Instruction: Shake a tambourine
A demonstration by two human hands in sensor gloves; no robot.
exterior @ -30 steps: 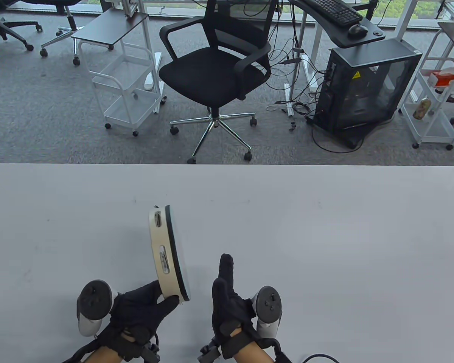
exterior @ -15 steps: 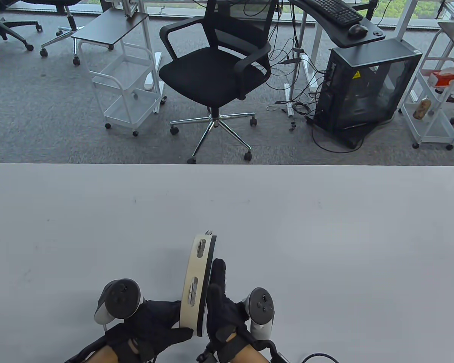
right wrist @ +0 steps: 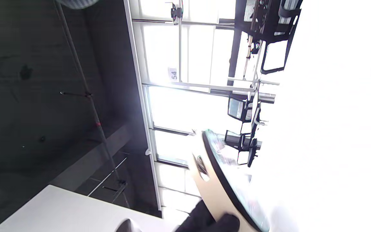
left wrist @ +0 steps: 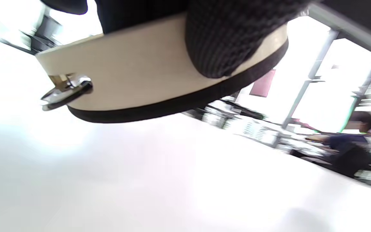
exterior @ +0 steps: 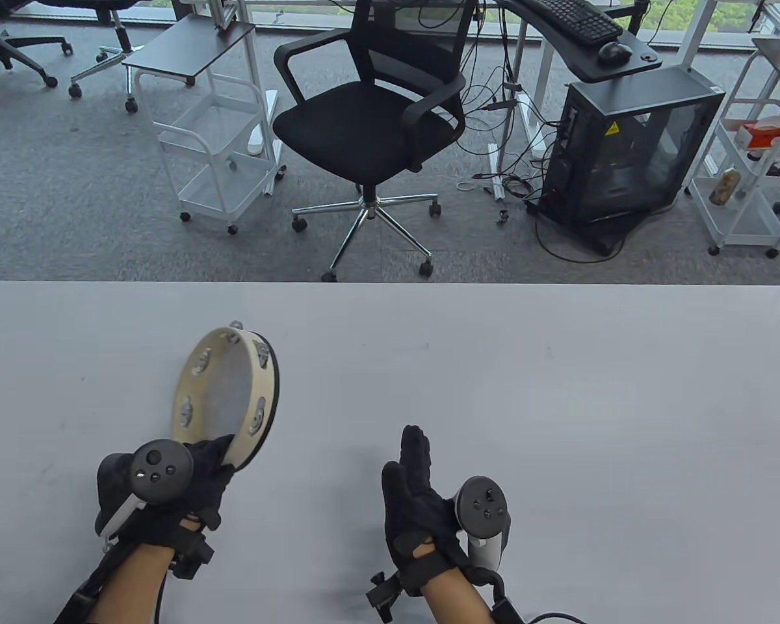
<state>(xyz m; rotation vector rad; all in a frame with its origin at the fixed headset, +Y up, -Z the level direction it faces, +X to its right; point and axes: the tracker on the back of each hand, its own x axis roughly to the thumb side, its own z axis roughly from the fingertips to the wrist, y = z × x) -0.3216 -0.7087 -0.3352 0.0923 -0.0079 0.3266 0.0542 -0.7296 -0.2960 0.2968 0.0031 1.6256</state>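
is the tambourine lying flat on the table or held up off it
Held up. The left hand grips the tambourine by its near rim, tilted with its inside facing the camera; the left wrist view shows table beneath it.

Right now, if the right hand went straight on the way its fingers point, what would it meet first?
Nothing: the right hand points across bare table; the tambourine is off to its left.

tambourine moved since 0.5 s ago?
Yes. The tambourine, gripped by the left hand, has swung left and toward the table's far edge, away from the open right hand it was against.
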